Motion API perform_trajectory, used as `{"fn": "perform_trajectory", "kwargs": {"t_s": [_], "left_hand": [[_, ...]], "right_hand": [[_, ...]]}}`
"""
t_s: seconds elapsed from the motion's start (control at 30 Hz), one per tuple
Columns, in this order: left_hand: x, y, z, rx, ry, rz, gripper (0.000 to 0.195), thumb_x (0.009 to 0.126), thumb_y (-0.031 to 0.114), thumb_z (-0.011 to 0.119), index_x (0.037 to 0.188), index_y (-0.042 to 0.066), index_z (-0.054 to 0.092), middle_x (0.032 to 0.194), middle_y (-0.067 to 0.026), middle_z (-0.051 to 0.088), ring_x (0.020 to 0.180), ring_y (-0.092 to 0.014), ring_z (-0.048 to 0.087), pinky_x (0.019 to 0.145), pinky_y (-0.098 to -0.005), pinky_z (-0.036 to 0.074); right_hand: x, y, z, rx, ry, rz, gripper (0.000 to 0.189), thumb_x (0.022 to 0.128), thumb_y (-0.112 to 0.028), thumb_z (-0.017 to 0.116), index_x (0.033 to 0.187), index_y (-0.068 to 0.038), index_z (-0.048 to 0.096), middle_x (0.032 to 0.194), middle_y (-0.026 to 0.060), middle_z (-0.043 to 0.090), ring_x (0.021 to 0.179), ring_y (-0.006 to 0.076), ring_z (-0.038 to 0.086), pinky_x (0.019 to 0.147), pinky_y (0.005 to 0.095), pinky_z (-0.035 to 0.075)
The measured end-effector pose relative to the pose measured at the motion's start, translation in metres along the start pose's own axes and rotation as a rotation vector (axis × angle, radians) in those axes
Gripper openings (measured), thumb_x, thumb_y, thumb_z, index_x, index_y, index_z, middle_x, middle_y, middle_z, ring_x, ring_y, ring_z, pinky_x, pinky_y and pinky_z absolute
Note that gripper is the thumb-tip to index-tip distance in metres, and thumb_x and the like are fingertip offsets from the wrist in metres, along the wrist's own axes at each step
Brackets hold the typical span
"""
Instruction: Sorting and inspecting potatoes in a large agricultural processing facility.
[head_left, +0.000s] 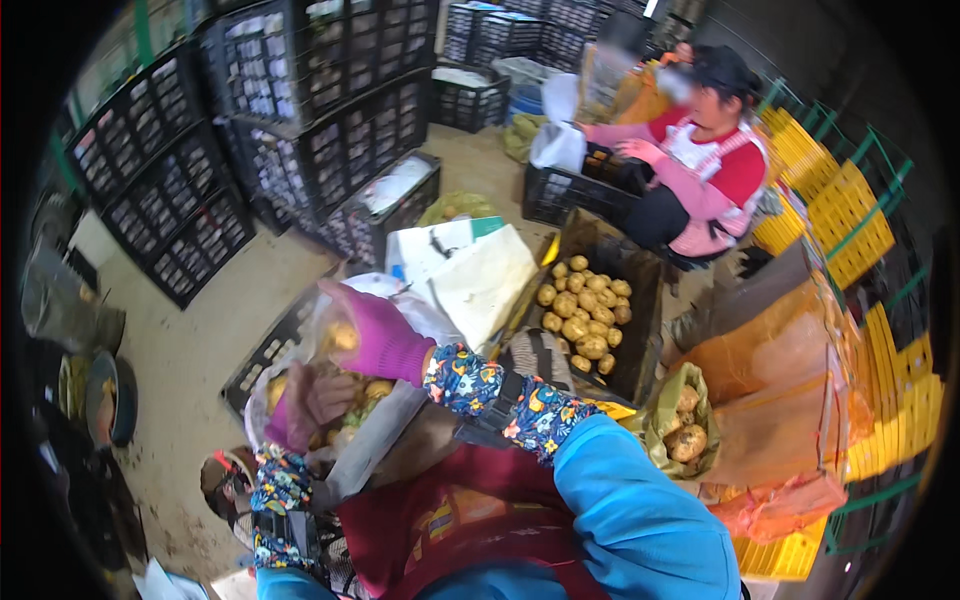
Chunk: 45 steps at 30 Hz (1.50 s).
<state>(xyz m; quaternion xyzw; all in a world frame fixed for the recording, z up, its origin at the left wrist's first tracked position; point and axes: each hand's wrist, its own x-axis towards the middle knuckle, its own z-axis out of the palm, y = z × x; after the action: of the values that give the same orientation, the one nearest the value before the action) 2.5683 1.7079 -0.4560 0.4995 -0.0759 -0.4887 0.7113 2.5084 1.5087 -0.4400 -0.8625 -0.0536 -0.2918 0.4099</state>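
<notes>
Both my hands wear purple gloves over a black plastic crate (270, 352) with a pale liner (259, 405) inside it. My right hand (379, 330) reaches across the far part of the crate, beside the liner and close to a yellow potato (343, 336); its fingers are blurred, and whether it grips the potato or the liner is unclear. Lower down, my left hand (319, 397) extends its fingers above potatoes (379, 388) in the crate, with nothing visible in it. Some greenish pieces (360, 416) lie among these potatoes, partly hidden by a grey strip (375, 439).
A black bin (645, 330) of potatoes (589, 311) stands right of the crate, near a green sack (679, 450) with large potatoes. White sheets (480, 277) lie ahead. Stacked black crates (360, 127) rise behind. A co-worker (705, 157) crouches beside another crate (555, 195).
</notes>
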Motion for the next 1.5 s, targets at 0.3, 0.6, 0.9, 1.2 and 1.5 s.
{"fn": "perform_trajectory", "kwargs": {"t_s": [0.3,0.6,0.9,1.2,1.5], "left_hand": [[0.013,0.0,-0.057,0.074,-0.084,0.332,0.061,0.088,0.015,0.059,0.14,-0.004,0.034,0.127,-0.0127,0.053,0.116,-0.019,0.054,0.097,-0.0302,0.045],[0.019,-0.001,-0.054,0.592,0.204,0.586,0.053,0.078,0.01,0.069,0.126,-0.003,0.052,0.117,-0.0089,0.061,0.106,-0.016,0.058,0.092,-0.0291,0.047],[0.028,-0.006,-0.067,0.356,0.192,0.288,0.033,0.087,0.01,0.062,0.116,-0.004,0.058,0.105,-0.009,0.063,0.091,-0.014,0.061,0.078,-0.026,0.05],[0.046,-0.015,-0.068,0.449,0.152,0.402,0.033,0.084,0.004,0.058,0.114,-0.006,0.057,0.095,-0.0079,0.065,0.077,-0.01,0.063,0.059,-0.0218,0.05],[0.057,-0.004,-0.08,0.186,0.328,0.143,0.035,0.098,0.036,0.046,0.086,0.006,0.06,0.064,-0.0068,0.058,0.049,-0.016,0.055,0.041,-0.0273,0.038]], "right_hand": [[0.0,0.008,0.065,0.222,-0.263,0.184,0.1,0.06,-0.029,0.088,0.14,0.0,0.035,0.134,0.0211,0.047,0.126,0.0323,0.046,0.107,0.041,0.035],[-0.002,-0.006,0.074,-0.413,-0.25,-0.023,0.066,0.066,-0.016,0.075,0.127,-0.016,0.051,0.109,0.0123,0.055,0.102,0.0314,0.055,0.085,0.0436,0.044],[-0.023,0.013,0.074,-0.42,-0.158,-0.103,0.06,0.068,-0.021,0.071,0.125,-0.013,0.054,0.103,0.0157,0.055,0.096,0.0344,0.055,0.082,0.0461,0.042],[-0.025,-0.006,0.062,-0.597,-0.242,-0.02,0.051,0.071,-0.015,0.066,0.121,-0.01,0.056,0.104,0.0137,0.055,0.096,0.0303,0.056,0.079,0.0428,0.043],[-0.011,0.009,0.016,0.117,0.122,0.111,0.074,0.061,-0.022,0.082,0.126,-0.005,0.052,0.115,0.0177,0.059,0.108,0.0331,0.058,0.092,0.0408,0.047]]}}
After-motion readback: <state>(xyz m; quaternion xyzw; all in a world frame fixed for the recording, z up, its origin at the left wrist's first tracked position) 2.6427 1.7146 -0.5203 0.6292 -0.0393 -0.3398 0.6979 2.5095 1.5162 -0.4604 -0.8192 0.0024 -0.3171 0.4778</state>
